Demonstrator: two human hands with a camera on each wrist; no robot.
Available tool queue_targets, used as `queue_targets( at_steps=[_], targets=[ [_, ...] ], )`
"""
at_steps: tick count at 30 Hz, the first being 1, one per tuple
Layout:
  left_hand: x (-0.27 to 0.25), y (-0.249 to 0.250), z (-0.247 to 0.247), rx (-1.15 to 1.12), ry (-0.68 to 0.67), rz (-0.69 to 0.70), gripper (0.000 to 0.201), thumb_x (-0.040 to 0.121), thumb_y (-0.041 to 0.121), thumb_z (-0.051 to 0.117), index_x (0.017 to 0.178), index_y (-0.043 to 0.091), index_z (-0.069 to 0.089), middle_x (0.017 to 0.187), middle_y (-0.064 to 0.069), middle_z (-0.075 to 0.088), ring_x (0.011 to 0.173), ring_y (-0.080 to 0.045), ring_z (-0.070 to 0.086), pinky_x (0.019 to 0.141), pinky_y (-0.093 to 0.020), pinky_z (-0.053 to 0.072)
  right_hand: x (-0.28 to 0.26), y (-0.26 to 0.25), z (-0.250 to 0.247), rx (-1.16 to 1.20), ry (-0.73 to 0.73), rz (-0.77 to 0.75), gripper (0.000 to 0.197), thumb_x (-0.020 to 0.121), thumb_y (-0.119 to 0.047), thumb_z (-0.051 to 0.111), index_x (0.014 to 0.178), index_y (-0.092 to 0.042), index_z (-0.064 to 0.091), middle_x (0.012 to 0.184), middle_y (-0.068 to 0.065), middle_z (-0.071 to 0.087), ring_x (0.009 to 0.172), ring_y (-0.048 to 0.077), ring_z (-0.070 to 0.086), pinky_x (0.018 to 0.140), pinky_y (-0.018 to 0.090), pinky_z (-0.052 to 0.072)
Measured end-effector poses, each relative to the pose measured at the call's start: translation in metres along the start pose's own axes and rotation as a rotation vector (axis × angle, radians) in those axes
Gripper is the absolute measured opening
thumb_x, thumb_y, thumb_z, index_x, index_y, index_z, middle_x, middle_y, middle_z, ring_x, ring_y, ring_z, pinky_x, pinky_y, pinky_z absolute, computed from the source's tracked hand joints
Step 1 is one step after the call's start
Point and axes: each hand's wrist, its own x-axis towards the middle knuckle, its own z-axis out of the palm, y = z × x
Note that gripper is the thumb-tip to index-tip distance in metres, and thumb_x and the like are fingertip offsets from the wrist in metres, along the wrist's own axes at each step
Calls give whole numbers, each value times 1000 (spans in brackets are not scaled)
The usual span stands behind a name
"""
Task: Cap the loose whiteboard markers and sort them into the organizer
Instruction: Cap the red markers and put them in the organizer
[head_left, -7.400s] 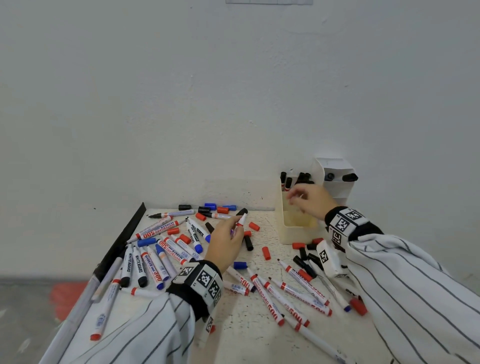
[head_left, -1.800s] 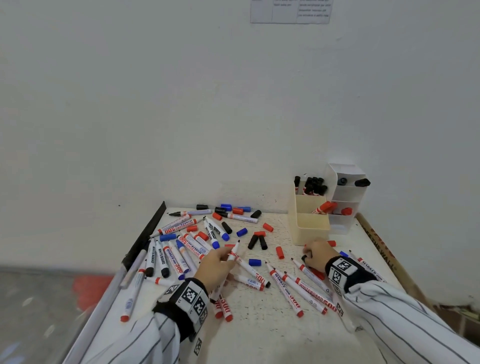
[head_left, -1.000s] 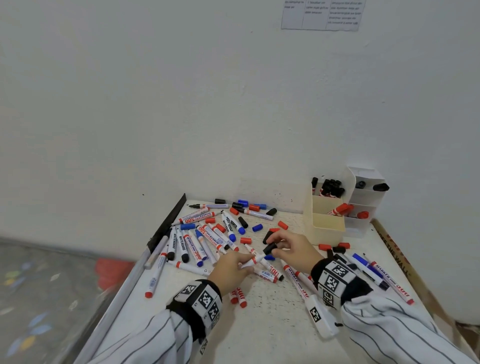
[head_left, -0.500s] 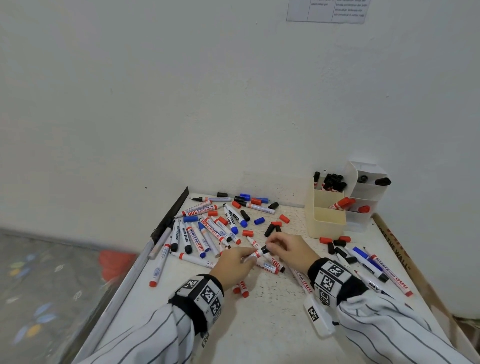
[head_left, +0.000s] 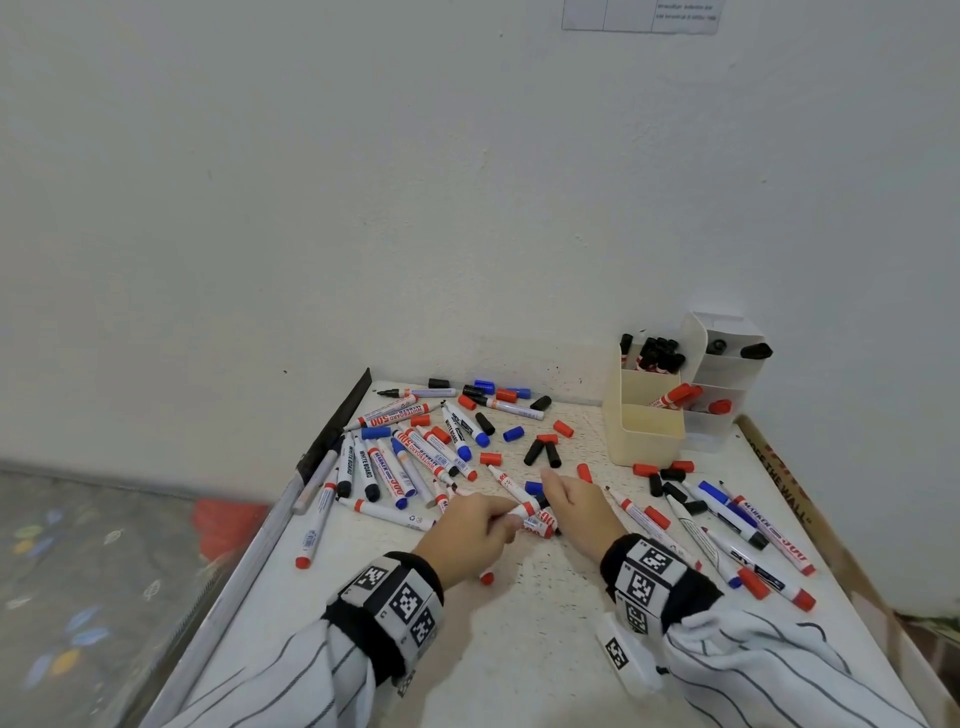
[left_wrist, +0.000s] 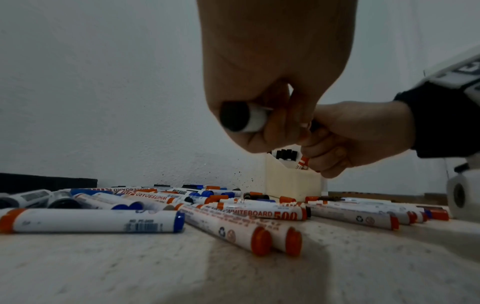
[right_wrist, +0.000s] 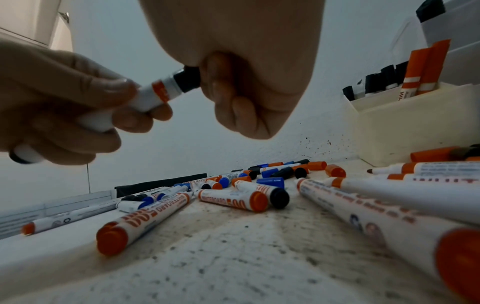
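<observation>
Organizer (head_left: 644, 431) holds capped markers; hands grip marker (right_wrist: 155, 96) and black cap (right_wrist: 188, 79).

Seven seconds back your right hand (head_left: 574, 512) was up at the organizer (head_left: 644, 434); now it has come down to the middle of the counter (head_left: 545, 649) and meets your left hand (head_left: 467, 535). A second ago it was picking a black cap (right_wrist: 187, 79) from the loose ones; now that cap sits on the tip of the marker (right_wrist: 145, 98) your left hand grips, lifted clear of the pile. Two red-capped markers (head_left: 672, 397) have appeared in the organizer since the first picture.
</observation>
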Motion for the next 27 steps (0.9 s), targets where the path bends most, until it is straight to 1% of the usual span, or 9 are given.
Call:
queue_targets(
  at_steps=[2, 6, 9, 11, 13, 16, 18, 23, 27],
  targets=[
    [2, 1, -4, -86, -54, -25, 30, 98, 27, 43, 72, 18, 56, 61, 5, 47, 49, -2, 38, 49, -12, 33, -1, 0, -1, 13, 0, -37, 45, 101, -26, 30, 57, -18, 38, 55, -1, 31, 53, 10, 30, 50, 19, 24],
    [2, 1, -6, -626, -232, -201, 25, 99, 28, 42, 93, 13, 61, 63, 6, 46, 36, -6, 30, 35, -17, 26, 2, 1, -7, -8, -30, -140, 41, 101, -23, 31, 60, -19, 38, 56, -1, 32, 53, 10, 32, 50, 17, 26],
    [7, 3, -12, -706, -293, -190, 22, 98, 28, 44, 94, 13, 60, 59, 8, 48, 36, -5, 30, 34, -16, 26, 9, -1, -16, -66, -107, -209, 36, 100, -25, 31, 65, -21, 40, 60, -3, 36, 56, 9, 35, 55, 19, 28],
    [15, 6, -17, -577, -252, -150, 20, 96, 28, 45, 88, 17, 60, 60, 10, 55, 40, -3, 41, 39, -14, 34, 16, -6, -28, -146, -166, -233, 29, 100, -28, 33, 73, -24, 44, 66, -6, 42, 61, 7, 40, 59, 18, 32],
    [29, 5, -22, -410, -173, -133, 19, 95, 32, 46, 94, 21, 62, 78, 6, 61, 62, -4, 54, 57, -16, 43, 25, -13, -44, -182, -170, -246, 17, 98, -28, 40, 84, -24, 49, 70, -9, 48, 60, 3, 43, 56, 12, 35],
    [56, -10, -27, -210, -94, -171, 28, 98, 34, 40, 111, 21, 60, 105, -2, 60, 89, -11, 56, 88, -33, 47, 42, -22, -75, -139, -12, -237, 8, 95, -24, 47, 95, -18, 53, 80, -7, 57, 60, 3, 50, 55, 11, 41],
    [75, -28, -32, -54, -51, -280, 36, 99, 29, 40, 131, 15, 50, 132, -4, 52, 118, -17, 50, 105, -35, 37, 57, -23, -100, -120, 156, -227, 10, 93, -18, 51, 101, -14, 55, 89, -2, 60, 68, 13, 56, 62, 17, 46],
    [105, -62, -36, 399, -95, -470, 39, 94, 33, 41, 129, 15, 48, 137, -5, 46, 123, -22, 45, 108, -42, 33, 97, -11, -154, -178, 587, -127, 23, 92, -10, 53, 113, -3, 59, 106, 14, 64, 94, 26, 59, 87, 31, 43],
    [109, -71, -36, 573, -173, -459, 54, 95, 34, 44, 144, 20, 30, 150, -1, 29, 137, -24, 29, 113, -51, 19, 121, 2, -169, -291, 646, -55, 26, 93, -7, 49, 116, 0, 58, 114, 18, 62, 108, 31, 55, 92, 32, 39]
  ],
)
